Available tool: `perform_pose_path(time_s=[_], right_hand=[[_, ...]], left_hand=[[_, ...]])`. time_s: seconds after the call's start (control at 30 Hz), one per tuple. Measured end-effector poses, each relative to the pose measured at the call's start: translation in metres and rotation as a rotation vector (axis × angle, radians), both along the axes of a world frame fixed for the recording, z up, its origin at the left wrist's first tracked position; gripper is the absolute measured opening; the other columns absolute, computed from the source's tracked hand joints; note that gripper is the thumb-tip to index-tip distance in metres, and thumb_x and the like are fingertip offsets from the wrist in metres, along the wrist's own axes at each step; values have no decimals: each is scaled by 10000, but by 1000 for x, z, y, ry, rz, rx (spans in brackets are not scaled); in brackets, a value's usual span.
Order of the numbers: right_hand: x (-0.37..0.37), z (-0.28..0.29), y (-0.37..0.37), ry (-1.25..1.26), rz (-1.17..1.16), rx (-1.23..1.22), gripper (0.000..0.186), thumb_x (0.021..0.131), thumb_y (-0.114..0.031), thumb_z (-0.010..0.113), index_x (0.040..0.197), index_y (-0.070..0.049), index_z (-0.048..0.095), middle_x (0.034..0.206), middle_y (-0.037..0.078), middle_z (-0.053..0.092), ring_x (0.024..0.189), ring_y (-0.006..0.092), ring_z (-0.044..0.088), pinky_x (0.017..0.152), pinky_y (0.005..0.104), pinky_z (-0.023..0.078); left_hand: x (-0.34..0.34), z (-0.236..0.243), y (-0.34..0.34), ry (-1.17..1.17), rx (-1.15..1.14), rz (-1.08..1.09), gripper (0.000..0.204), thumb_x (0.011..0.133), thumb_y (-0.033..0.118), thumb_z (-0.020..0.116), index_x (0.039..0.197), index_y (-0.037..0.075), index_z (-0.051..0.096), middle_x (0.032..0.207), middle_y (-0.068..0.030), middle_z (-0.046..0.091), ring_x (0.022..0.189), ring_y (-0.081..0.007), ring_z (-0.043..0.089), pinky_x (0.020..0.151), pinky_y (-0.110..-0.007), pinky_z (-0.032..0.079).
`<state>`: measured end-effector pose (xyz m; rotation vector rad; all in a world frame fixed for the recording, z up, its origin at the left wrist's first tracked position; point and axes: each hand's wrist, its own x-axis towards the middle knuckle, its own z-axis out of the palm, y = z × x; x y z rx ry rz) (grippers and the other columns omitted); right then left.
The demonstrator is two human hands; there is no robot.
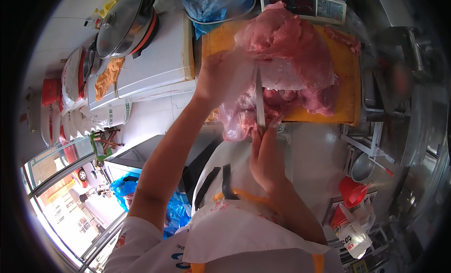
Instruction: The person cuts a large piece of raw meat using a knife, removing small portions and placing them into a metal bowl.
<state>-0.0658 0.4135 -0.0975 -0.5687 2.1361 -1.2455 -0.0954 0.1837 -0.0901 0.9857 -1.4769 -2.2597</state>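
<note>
A large piece of raw pink meat (300,52) lies on a yellow-orange cutting board (345,101). My right hand (268,158) is closed round the handle end of a knife (260,101). Its narrow blade points away from me and lies against the meat near its left side. At the meat's left edge is my left hand (221,78), touching it. Motion smears its fingers, so their grip does not show. A ragged, pale lump of meat (237,125) hangs at the board's near edge, beside the knife handle.
Behind the board stand a scale (305,7) and a blue plastic bag (209,5). A lidded pan (124,26) sits on the white cabinet (155,61) at left. Low on the right is a red plastic scoop or container (352,190). A small meat strip (343,38) lies at the board's far right.
</note>
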Motion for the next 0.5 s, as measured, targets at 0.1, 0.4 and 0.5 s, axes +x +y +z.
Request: perform_pose_path(time_s=[0.1, 0.4, 0.5], right_hand=[[-21, -18, -20, 201, 55, 88, 224, 1099, -188, 549, 1161, 14, 473, 967, 292, 691, 891, 503, 682, 696, 555, 528], [9, 5, 67, 24, 42, 58, 173, 1090, -156, 578, 1108, -2, 502, 821, 223, 664, 727, 474, 670, 618, 539, 486], [-19, 1, 66, 109, -107, -131, 179, 1106, -189, 569, 1099, -21, 506, 746, 136, 615, 542, 307, 610, 512, 447, 471]], left_hand=[[-6, 7, 1, 83, 202, -27, 280, 1054, 302, 706, 953, 42, 731, 825, -20, 690, 692, -103, 652, 605, -294, 544], [-1, -7, -9, -23, -366, -242, 142, 937, 163, 661, 1007, 56, 724, 972, -94, 711, 863, -260, 714, 703, -388, 580], [-7, -6, -4, -121, -898, -422, 98, 836, 91, 671, 923, 83, 716, 1014, -100, 713, 918, -301, 721, 756, -415, 582]])
